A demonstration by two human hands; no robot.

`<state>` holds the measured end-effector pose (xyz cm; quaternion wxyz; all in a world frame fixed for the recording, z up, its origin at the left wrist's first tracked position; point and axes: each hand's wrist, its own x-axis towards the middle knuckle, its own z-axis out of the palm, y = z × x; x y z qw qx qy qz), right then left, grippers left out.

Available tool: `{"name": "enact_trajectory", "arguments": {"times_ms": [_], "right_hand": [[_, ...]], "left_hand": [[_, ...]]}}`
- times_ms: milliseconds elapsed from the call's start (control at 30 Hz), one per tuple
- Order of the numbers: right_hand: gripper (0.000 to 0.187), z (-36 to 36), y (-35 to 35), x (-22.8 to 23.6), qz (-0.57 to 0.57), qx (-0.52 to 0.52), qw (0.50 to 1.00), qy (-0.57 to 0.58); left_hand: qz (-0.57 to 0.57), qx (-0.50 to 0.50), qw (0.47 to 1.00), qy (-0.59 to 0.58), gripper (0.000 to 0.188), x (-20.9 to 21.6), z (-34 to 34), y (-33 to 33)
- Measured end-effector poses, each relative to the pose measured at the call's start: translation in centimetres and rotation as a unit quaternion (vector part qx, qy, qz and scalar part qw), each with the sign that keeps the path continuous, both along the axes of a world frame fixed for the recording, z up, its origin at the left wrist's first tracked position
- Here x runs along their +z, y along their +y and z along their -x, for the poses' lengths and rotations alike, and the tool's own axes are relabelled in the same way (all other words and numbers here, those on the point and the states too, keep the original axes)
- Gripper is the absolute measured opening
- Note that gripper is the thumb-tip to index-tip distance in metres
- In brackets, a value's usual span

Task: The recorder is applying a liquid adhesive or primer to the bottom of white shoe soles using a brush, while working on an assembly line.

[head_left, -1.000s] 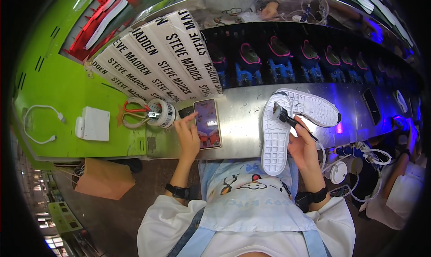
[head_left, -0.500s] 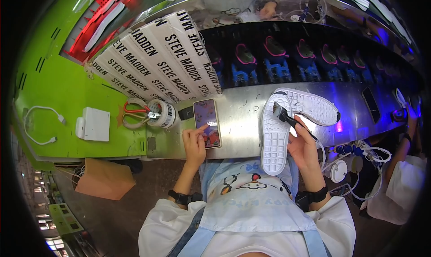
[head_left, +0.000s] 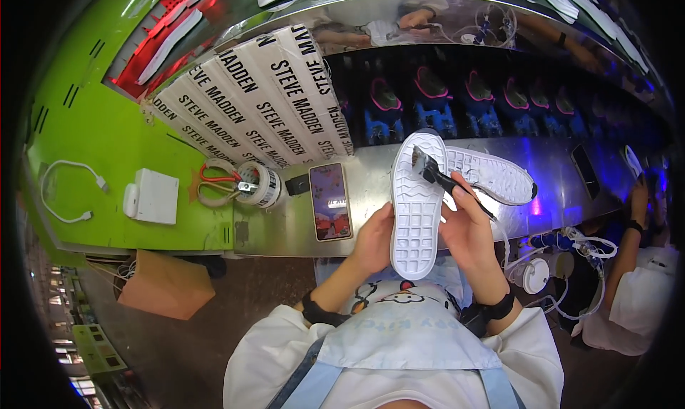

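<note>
A row of white rectangular boxes [head_left: 257,102] with bold black lettering lay fanned at a slant across the far left of the metal tabletop [head_left: 371,188], their long edges overlapping one another. Behind them, red and white strips [head_left: 168,27] ran along the upper left. To the left stretched a bright green surface [head_left: 93,138], carrying a small white square box [head_left: 157,196] with a white rounded piece against its left side, and a white cable [head_left: 68,191] looped further left. Just right of the box sat red-handled scissors [head_left: 214,184] touching a roll of printed tape [head_left: 260,186]. A phone [head_left: 330,200] with a lit screen lay flat on the tabletop, near the left hand. Below the tabletop's edge, a brown cardboard piece [head_left: 168,284] lay on the floor.

The left hand [head_left: 374,238] was closed around the lower left edge of a white shoe [head_left: 416,202], holding it sole up, toe pointing away from the person, above the tabletop's near edge. The right hand [head_left: 467,230] gripped the dark handle of a small brush [head_left: 435,173], fingers curled, with the bristle head resting on the sole near the toe. Both forearms rose from the lower edge, each wrist wearing a dark band. A second white shoe [head_left: 492,175] lay sole up on the tabletop just behind the brush, angled to the right. At the far right, another person's arm [head_left: 631,238] reached up toward the tabletop.
</note>
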<state>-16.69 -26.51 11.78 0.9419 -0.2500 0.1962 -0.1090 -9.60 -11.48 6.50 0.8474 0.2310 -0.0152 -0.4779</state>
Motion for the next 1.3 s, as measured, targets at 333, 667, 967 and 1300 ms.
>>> {"name": "enact_trajectory", "arguments": {"times_ms": [333,667,967,1300], "right_hand": [[0.041,-0.1,-1.1,0.4,0.020,-0.045,0.999,0.012],[0.040,0.4,-1.7,-1.4,0.023,-0.031,0.999,0.032],[0.038,0.9,-2.1,-1.1,0.022,-0.052,0.997,0.046],[0.030,-2.1,0.1,1.2,0.162,-0.036,0.986,0.025]], "left_hand": [[-0.435,0.226,0.728,-0.480,0.031,-2.5,-1.2,5.0],[-0.558,0.210,0.424,-0.682,0.007,-3.9,-3.0,11.1],[-0.538,0.208,0.421,-0.700,0.009,-3.7,-3.5,11.5],[0.160,-0.045,0.986,0.030,0.056,-1.7,-1.6,-1.1]]}}
